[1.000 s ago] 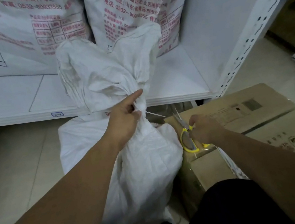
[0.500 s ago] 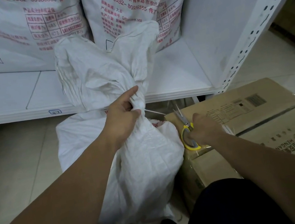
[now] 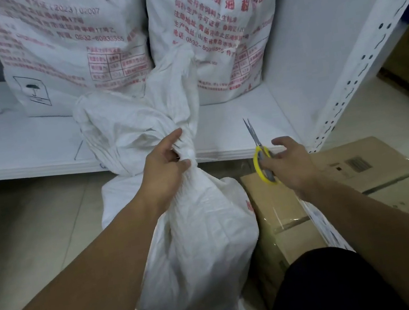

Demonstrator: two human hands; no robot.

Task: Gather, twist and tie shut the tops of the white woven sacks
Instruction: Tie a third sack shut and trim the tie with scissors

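woven sack (image 3: 200, 250) looks soft, slippery, bulky; left hand (image 3: 165, 169) clenches its twisted neck, the best hold; right hand (image 3: 291, 164) grips scissors (image 3: 255, 140).

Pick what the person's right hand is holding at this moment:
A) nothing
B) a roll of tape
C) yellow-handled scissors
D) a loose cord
C: the right hand grips the yellow-handled scissors with their blades pointing away from the person, while the left hand grips the gathered neck of the white sack.
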